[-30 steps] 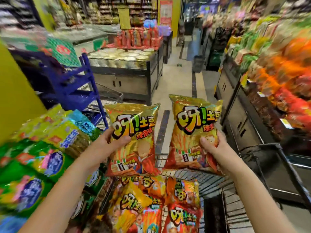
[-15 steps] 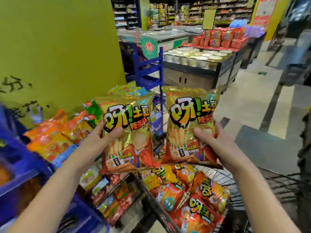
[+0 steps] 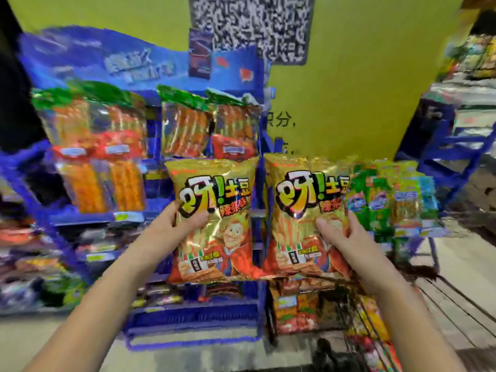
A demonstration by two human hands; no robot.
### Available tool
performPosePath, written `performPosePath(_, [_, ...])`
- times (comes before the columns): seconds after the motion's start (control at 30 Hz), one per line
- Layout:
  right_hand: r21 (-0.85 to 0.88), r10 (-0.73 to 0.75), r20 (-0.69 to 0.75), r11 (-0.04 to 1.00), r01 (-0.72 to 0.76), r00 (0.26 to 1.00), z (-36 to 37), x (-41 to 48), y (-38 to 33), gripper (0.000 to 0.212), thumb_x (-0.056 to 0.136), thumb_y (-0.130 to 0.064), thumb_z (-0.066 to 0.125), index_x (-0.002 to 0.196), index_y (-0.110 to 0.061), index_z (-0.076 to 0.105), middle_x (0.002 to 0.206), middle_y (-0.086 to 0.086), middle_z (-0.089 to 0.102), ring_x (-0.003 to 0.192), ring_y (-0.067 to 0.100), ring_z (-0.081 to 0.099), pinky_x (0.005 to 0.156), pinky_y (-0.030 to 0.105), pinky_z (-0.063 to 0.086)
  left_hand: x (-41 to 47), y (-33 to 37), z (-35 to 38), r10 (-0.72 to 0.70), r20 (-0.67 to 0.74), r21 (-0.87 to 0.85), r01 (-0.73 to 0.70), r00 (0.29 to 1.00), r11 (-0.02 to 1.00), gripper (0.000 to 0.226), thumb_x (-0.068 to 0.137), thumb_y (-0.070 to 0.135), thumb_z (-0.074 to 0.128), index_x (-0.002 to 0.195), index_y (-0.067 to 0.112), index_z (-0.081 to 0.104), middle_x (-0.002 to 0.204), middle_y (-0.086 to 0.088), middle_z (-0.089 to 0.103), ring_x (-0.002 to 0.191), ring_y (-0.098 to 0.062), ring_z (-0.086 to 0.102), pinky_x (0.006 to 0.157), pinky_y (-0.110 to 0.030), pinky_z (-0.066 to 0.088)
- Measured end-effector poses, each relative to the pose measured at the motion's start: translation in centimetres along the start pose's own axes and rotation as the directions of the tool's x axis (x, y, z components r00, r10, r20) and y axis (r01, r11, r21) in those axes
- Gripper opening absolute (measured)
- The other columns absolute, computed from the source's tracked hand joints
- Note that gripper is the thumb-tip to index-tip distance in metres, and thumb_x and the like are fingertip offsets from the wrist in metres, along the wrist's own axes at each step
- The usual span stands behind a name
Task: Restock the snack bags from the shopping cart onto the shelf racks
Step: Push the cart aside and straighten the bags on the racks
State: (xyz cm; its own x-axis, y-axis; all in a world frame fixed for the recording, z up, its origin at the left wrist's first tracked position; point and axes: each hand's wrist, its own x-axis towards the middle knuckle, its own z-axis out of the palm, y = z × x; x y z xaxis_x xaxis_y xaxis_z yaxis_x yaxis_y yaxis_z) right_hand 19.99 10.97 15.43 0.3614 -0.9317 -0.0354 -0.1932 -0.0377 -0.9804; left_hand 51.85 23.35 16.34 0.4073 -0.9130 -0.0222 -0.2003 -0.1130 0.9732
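Hands, left (image 3: 171, 232) and right (image 3: 341, 238), each pinch an upright chip bag, left bag (image 3: 214, 224) and right bag (image 3: 303, 210), just short of the blue rack (image 3: 150, 216) beyond, the left hand nearer its shelves.

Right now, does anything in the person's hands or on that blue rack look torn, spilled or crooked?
Nothing stands out. The left hand grips the left bag and the right hand the right bag, both upright and unbroken. Packs on the blue rack stand in rows. Blur hides fine damage.
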Motion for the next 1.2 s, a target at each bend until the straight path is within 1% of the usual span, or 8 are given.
performPosePath(0.17, [0.04,-0.102,0.191,0.995,0.096,0.976,16.2,0.3,-2.7,0.119,0.059,-0.089,0.066,0.157,-0.03,0.033,0.132,-0.02,0.061,0.112,0.004,0.063,0.096,0.026,0.045,-7.1,-4.8,-14.5,-0.024,-0.233,-0.103,0.0,0.972,0.995,0.067,0.066,0.063,0.081,0.125,0.035,0.062,0.105,0.019,0.078,0.094,-0.003,0.075,0.083,-0.025,0.059])
performPosePath(0.23, [0.111,-0.119,0.279,0.99,0.091,0.953,23.4,-0.4,-3.8,0.093,0.067,-0.08,0.071,0.146,-0.04,0.045,0.126,-0.015,0.068,0.105,0.003,0.069,0.095,0.024,0.051,-10.8,-6.3,-20.4,-0.064,-0.316,-0.114,0.028,0.947,0.993,0.078,0.06,0.07,0.084,0.126,0.035,0.061,0.105,0.015,0.079,0.092,-0.007,0.077,0.074,-0.025,0.06])
performPosePath(0.3, [0.141,-0.12,0.387,0.987,0.07,0.914,30.5,-1.4,-4.8,0.074,0.07,-0.072,0.08,0.132,-0.041,0.054,0.118,-0.009,0.075,0.103,0.009,0.074,0.099,0.037,0.056,-14.4,-8.3,-26.4,-0.083,-0.385,-0.1,0.048,0.919,0.994,0.081,0.061,0.07,0.086,0.128,0.032,0.06,0.11,0.009,0.079,0.095,-0.015,0.077,0.083,-0.038,0.061])
performPosePath(0.37, [0.155,-0.114,0.483,0.987,0.043,0.868,37.3,-2.6,-5.9,0.083,0.065,-0.071,0.084,0.134,-0.037,0.055,0.118,-0.004,0.076,0.107,0.02,0.075,0.104,0.05,0.054,-18.0,-9.8,-31.8,-0.098,-0.456,-0.101,0.059,0.885,0.993,0.073,0.068,0.064,0.086,0.128,0.032,0.059,0.109,0.009,0.079,0.094,-0.015,0.078,0.091,-0.043,0.059])
performPosePath(0.5, [0.224,-0.171,0.626,0.974,0.035,0.761,49.4,-5.3,-8.0,0.069,0.063,-0.066,0.086,0.12,-0.04,0.059,0.11,-0.006,0.078,0.1,0.018,0.077,0.092,0.043,0.057,-25.1,-11.0,-40.2,-0.104,-0.571,-0.108,0.051,0.814,0.993,0.044,0.079,0.044,0.072,0.12,0.037,0.059,0.103,0.013,0.079,0.087,-0.008,0.077,0.075,-0.03,0.06])
performPosePath(0.63, [0.24,-0.193,0.732,0.971,0.017,0.653,59.6,-7.9,-10.0,0.098,0.043,-0.077,0.089,0.127,-0.036,0.06,0.117,-0.004,0.077,0.105,0.022,0.076,0.096,0.048,0.057,-30.9,-12.7,-47.4,-0.13,-0.691,-0.129,0.055,0.712,0.99,0.046,0.081,0.042,0.073,0.124,0.033,0.06,0.111,0.007,0.079,0.1,-0.017,0.077,0.085,-0.035,0.058])
performPosePath(0.93, [0.25,-0.245,0.865,0.967,0.048,0.438,79.6,-9.8,-13.5,0.098,0.042,-0.077,0.09,0.125,-0.036,0.062,0.117,-0.004,0.077,0.107,0.021,0.075,0.104,0.051,0.053,-36.9,-15.9,-60.3,-0.132,-0.86,-0.119,0.058,0.492,0.991,0.046,0.087,0.042,0.076,0.129,0.031,0.061,0.117,0.007,0.077,0.107,-0.017,0.075,0.092,-0.038,0.057])
performPosePath(1.2, [0.254,-0.264,0.915,0.964,0.073,0.307,96.9,-6.6,-16.4,0.09,0.051,-0.076,0.085,0.128,-0.038,0.06,0.114,-0.01,0.077,0.103,0.015,0.076,0.102,0.048,0.056,-34.8,-18.0,-72.2,-0.172,-0.905,-0.124,0.146,0.389,0.981,0.042,0.09,0.039,0.071,0.13,0.029,0.061,0.116,0.004,0.078,0.105,-0.019,0.076,0.093,-0.039,0.058])
